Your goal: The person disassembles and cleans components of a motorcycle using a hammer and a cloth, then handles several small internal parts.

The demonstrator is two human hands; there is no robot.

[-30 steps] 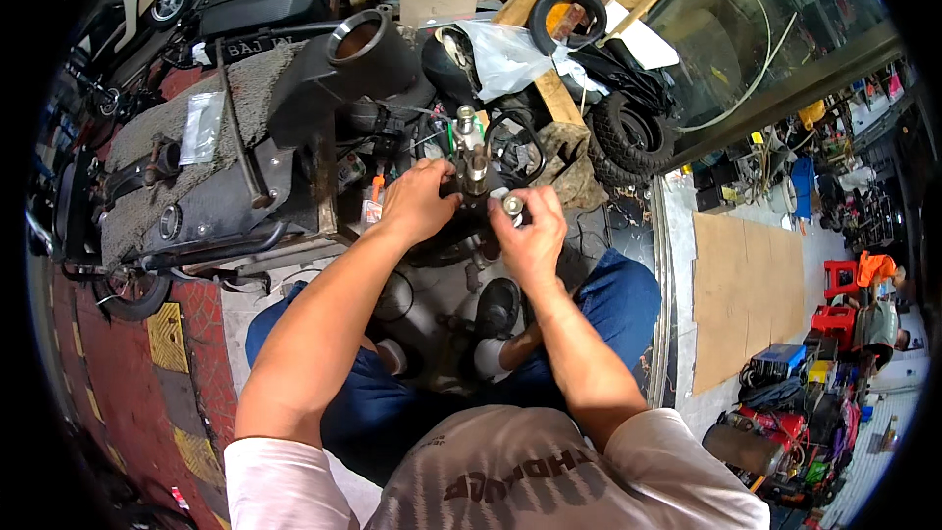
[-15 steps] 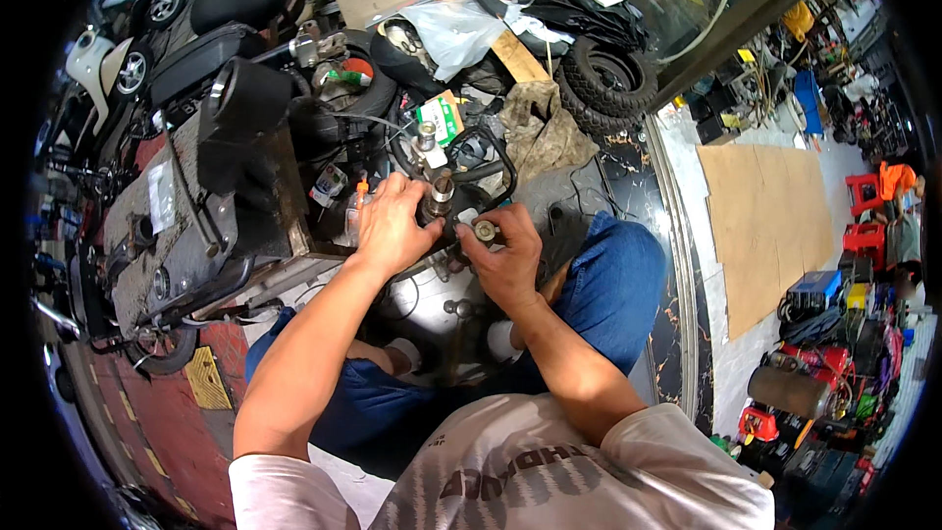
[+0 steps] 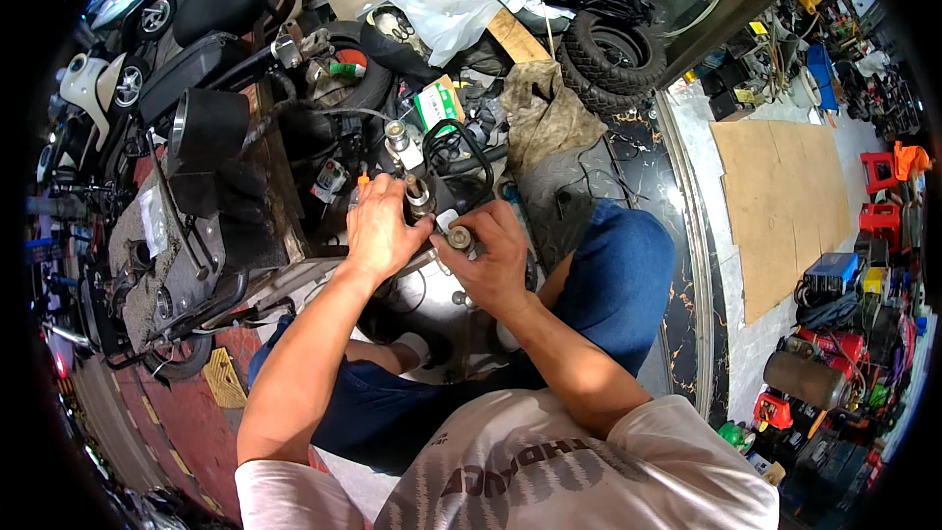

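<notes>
My right hand (image 3: 498,255) is closed, thumb and fingers pinching a round, brass-coloured metal fitting (image 3: 459,237) with a hollow end facing up. Just left of it, my left hand (image 3: 381,226) curls around the near side of an upright metal shaft piece (image 3: 420,198), with the thumb at its base. Part of the left fingertips is hidden behind that piece. Both hands are close together over a silvery metal housing (image 3: 432,296) between my legs. A small pale square piece (image 3: 446,219) lies between the hands.
Beyond the hands are a white-capped metal cylinder (image 3: 400,140), a green-and-white box (image 3: 438,106) and a brown rag (image 3: 545,108). Tyres (image 3: 613,64) stack at the back right. A wooden-edged bench (image 3: 285,186) stands left. Flattened cardboard (image 3: 785,206) covers floor at right.
The view has shifted slightly, so the hands appear a little further left. Both hands keep their hold, and the fitting stays in the right hand's pinch.
</notes>
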